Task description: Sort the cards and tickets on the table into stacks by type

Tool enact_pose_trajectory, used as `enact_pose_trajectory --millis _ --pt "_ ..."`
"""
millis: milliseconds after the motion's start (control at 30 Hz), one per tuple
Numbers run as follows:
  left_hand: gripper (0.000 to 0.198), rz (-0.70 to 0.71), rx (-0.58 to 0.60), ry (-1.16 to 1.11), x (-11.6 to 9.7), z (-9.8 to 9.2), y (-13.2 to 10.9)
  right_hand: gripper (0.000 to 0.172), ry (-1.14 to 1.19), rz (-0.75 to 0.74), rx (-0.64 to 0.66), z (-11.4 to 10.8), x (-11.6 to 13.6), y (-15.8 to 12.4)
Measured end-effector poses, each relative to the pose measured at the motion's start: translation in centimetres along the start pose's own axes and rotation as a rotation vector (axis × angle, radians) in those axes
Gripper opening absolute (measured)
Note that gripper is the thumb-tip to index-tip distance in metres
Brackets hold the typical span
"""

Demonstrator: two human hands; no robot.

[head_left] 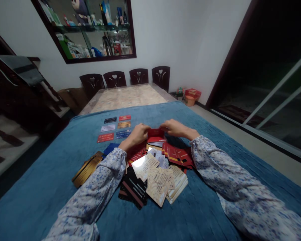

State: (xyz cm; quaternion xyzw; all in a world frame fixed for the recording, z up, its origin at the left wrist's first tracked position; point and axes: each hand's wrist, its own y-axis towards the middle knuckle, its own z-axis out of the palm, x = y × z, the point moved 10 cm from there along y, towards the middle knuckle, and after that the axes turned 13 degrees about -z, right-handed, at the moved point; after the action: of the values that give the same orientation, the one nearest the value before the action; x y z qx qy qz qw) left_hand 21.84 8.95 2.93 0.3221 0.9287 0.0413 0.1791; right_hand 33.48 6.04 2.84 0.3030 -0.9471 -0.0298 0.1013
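Observation:
My left hand [140, 131] and my right hand [175, 128] pinch the two ends of a red card [156, 132], raised on edge between them; whether it is one card or several I cannot tell. Just below lies a stack of cards with a red top [157, 139]. Toward me spreads a loose heap: cream patterned cards [158, 184], black cards with a brown stripe [132, 189], and red cards [178, 154] fanned out near my right wrist. Gold cards [87, 169] and a blue card [110, 148] lie left of my left forearm, which covers part of the heap.
Cards stand in two columns at the left, among them a black card [110, 120], a gold card [124, 125] and a red card [105, 137]. A blue cloth [55, 167] covers the near table. Beyond it are a marble tabletop [130, 95] and several dark chairs [114, 79].

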Motion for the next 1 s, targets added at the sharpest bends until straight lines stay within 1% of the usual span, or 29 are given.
enact_pose_trajectory --millis 200,333,433,533,667,800,1000 --pt "0.034 -0.036 -0.008 0.028 0.3 0.4 0.7 0.036 -0.034 0.080 -0.038 0.5 -1.0 -0.1" --pt "0.036 -0.062 -0.041 0.013 0.5 0.5 0.8 0.034 -0.045 0.110 -0.066 0.9 -1.5 -0.1" --pt "0.037 -0.061 -0.068 -0.009 0.6 0.6 0.8 0.034 -0.059 0.139 -0.086 1.1 -1.8 -0.2" --pt "0.038 -0.056 -0.071 -0.032 0.8 0.8 0.7 0.035 -0.066 0.163 -0.083 1.4 -2.1 -0.3" --pt "0.038 -0.065 -0.054 -0.023 1.1 1.3 0.7 0.037 -0.062 0.160 -0.072 1.7 -2.0 -0.3" --pt "0.039 -0.095 -0.049 -0.010 1.4 1.6 0.8 0.038 -0.055 0.155 -0.092 1.8 -1.9 -0.3" --pt "0.038 -0.111 -0.081 -0.050 1.6 1.1 0.6 0.044 -0.045 0.159 -0.149 1.5 -1.8 -0.2"
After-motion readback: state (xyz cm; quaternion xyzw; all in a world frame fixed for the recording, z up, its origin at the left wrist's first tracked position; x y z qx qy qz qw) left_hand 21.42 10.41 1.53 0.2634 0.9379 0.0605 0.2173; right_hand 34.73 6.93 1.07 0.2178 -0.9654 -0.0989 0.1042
